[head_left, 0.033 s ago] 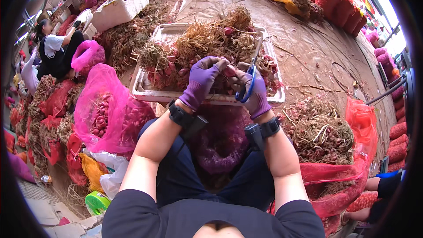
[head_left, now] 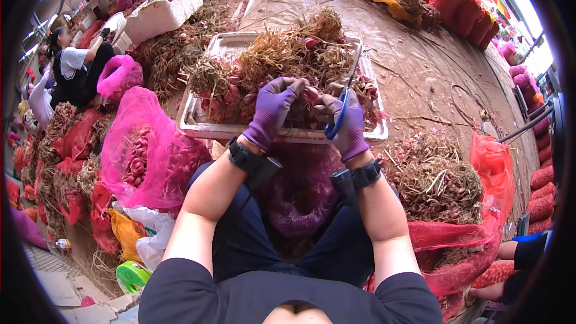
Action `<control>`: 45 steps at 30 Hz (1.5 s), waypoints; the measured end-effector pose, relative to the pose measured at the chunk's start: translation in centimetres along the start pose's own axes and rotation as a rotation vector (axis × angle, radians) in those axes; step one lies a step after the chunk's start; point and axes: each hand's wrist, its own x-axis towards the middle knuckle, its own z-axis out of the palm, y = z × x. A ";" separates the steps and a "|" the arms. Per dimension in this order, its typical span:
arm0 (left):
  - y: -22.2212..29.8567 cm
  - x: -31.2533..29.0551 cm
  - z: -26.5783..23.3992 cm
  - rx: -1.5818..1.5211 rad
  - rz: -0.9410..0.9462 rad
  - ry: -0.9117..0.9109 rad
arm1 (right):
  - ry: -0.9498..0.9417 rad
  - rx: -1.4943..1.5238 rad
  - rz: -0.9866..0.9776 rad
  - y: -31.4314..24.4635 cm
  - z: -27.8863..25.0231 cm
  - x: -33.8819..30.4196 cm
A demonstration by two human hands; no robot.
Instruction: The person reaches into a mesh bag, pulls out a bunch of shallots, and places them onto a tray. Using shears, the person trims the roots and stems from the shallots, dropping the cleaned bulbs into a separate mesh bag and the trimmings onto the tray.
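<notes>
Both of my hands wear purple gloves and meet over the near side of a white tray (head_left: 207,131) heaped with shallots and dry stalks (head_left: 264,54). My left hand (head_left: 277,108) pinches a small pink shallot (head_left: 311,95) between thumb and fingertips. Close beside it, my right hand (head_left: 347,121) is closed round the blue handles of a pair of scissors (head_left: 343,108), whose blades point away from me over the heap. My right fingertips are at the shallot's right side; whether they touch it I cannot tell.
A purple mesh bag (head_left: 294,204) sits between my knees. On my left stands a pink mesh bag of shallots (head_left: 138,150); on my right lies a red mesh bag (head_left: 444,237) by a pile of stalks (head_left: 432,180). A person (head_left: 75,66) sits at the far left.
The scissors have turned in my right hand, so their handle loops show more edge-on and the blades lean further right. My left hand stays nearly in place with the shallot.
</notes>
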 end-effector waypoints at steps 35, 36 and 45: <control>-1.8 0.2 -0.3 0.194 0.070 -0.022 | -0.035 -0.448 -0.296 -0.4 0.5 0.3; -1.8 0.2 -0.1 0.195 0.072 -0.023 | 0.008 -0.390 -0.329 -0.5 1.1 -0.1; -1.1 -0.9 1.8 -0.157 -0.100 -0.194 | 0.021 -0.415 -0.537 1.8 0.4 0.3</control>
